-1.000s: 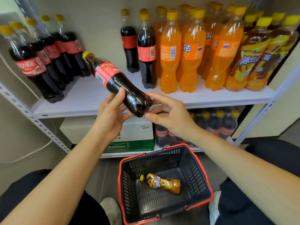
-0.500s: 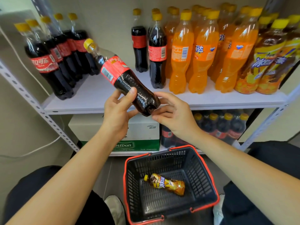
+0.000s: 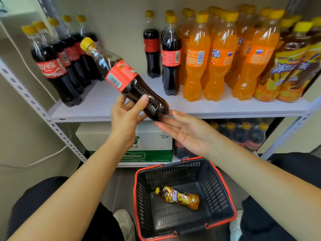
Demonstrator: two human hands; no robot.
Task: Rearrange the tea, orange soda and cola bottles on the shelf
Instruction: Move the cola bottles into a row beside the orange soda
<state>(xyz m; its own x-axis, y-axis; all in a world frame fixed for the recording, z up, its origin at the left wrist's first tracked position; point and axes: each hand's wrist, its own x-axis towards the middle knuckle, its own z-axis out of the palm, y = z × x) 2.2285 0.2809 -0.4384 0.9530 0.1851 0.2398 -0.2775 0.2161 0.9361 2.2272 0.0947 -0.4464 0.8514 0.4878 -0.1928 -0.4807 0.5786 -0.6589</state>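
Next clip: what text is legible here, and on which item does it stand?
"可口可乐": front left cola bottle.
"FANTA": orange soda bottle.
"冰红茶": lying tea bottle.
"estbon", first letter hidden: green-and-white carton.
Tilted cola bottle: label print too blurred to read.

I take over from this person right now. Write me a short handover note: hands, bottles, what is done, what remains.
Left hand grips a tilted cola bottle in front of the shelf. Right hand open, fingertips at its base.
On the shelf: cola row left, two colas in the middle, orange sodas, teas right.
One tea bottle lies in the basket.
Done: most bottles shelved.
Left: probably stand the held cola with the others, then shelve the basket tea.
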